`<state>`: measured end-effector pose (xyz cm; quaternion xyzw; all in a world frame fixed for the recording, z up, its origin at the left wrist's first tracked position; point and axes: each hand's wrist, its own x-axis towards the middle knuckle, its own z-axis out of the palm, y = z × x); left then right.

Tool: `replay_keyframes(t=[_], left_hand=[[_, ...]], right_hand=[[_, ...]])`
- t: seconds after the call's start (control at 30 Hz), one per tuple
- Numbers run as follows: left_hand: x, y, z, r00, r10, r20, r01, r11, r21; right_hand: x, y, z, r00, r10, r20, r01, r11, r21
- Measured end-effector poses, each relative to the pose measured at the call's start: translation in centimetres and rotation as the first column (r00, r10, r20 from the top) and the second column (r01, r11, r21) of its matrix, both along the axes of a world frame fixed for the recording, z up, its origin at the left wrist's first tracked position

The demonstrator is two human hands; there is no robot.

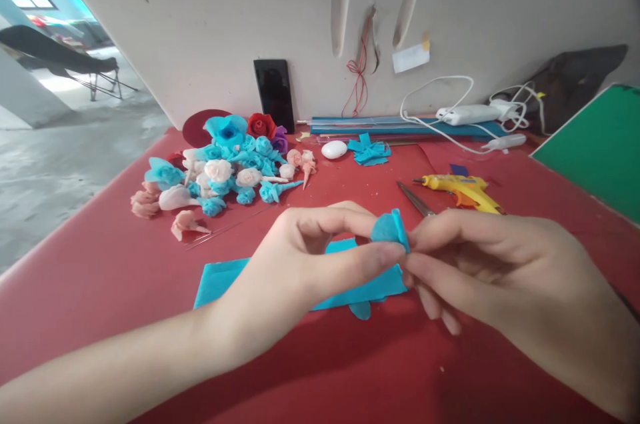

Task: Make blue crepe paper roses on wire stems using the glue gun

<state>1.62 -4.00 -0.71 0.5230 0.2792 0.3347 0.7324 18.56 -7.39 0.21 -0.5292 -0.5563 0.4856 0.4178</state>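
Between my two hands is a small blue crepe paper petal (387,229), with a narrow rolled edge standing up on its right side. My left hand (330,247) pinches the petal between thumb and fingers. From the right, my right hand (470,264) has its thumb and forefinger closed on the lower end of the rolled edge. Below the hands, a folded sheet of blue crepe paper (223,279) lies on the red table, partly hidden by my left hand. A loose blue petal (360,310) pokes out under the sheet's front edge.
Paper flowers (217,171) in blue, white, pink and red are heaped at the back left. A phone (275,94) leans on the wall. Scissors (414,197) and a yellow glue gun (463,189) lie beyond my right hand. Blue paper strips (370,149) and a white power strip (465,115) are farther back.
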Motion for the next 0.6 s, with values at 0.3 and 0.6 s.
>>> replay_keyframes(t=[0.3, 0.6], left_hand=[[-0.06, -0.23, 0.03, 0.999, 0.029, -0.023, -0.029, 0.999, -0.014], [0.11, -0.01, 0.20, 0.994, 0.065, -0.087, -0.065, 0.998, 0.006]], right_hand=[[0.51, 0.50, -0.54, 0.966, -0.029, 0.258, -0.077, 0.916, 0.392], [0.29, 0.55, -0.18, 0.974, -0.070, 0.213, -0.023, 0.914, 0.405]])
